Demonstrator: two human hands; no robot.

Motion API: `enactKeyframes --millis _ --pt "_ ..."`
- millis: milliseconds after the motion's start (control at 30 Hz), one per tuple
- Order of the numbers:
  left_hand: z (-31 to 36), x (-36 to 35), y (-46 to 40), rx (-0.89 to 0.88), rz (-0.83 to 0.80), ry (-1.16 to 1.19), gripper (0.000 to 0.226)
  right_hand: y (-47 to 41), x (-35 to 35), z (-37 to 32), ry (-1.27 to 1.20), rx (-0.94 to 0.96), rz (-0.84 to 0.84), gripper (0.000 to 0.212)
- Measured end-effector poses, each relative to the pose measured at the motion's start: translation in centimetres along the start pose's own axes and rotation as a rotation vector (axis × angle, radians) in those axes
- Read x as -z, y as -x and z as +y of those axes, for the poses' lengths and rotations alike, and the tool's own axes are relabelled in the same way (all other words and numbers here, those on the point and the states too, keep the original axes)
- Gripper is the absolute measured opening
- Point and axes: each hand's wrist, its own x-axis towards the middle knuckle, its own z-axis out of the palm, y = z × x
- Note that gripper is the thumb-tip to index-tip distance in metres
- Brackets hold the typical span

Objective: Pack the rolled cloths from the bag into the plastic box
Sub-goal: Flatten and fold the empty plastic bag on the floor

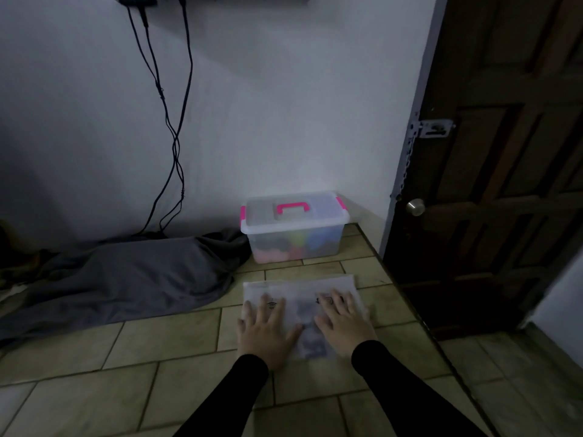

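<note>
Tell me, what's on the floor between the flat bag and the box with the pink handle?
Nothing: in the head view only bare floor tiles lie between the bag and the plastic box.

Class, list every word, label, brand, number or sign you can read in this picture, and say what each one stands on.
None can be read.
Flat bag under both hands: dark printed marks, one by the left hand and one by the right hand, too blurred to read.
Plastic box with pink handle: no label visible.
Door, latch and knob: no text visible.
</note>
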Motion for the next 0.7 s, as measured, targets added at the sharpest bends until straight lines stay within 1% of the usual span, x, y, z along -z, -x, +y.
enactKeyframes --millis 33,67,100,167,267,333,700 --pt "-0.2 -0.4 0.2 0.019 0.020 0.054 0.078 -0.1 -0.5 0.4 -0.037 -0.039 -0.014 0.077" --pt "-0.4 -0.6 0.2 0.034 0.039 0.088 0.080 -0.1 -0.7 0.5 -0.063 -0.060 -0.003 0.069" --pt "-0.6 -0.7 0.1 0.040 0.046 0.102 0.079 0.0 -0.6 0.5 -0.075 -0.067 0.010 0.063" --pt "-0.6 -0.7 -0.1 0.033 0.023 0.111 0.073 0.2 -0.1 0.3 -0.072 -0.063 0.005 0.060" --pt "-0.5 -0.4 -0.4 0.050 0.004 0.141 0.058 0.1 0.1 0.2 -0.093 -0.074 0.010 0.060" --pt "-0.4 -0.4 -0.7 0.067 0.005 0.154 0.053 0.0 0.1 0.2 -0.077 -0.074 0.005 0.062" --pt "-0.1 -0.6 -0.8 0.089 0.006 0.131 0.057 -0.3 -0.1 0.4 -0.060 -0.057 0.023 0.065"
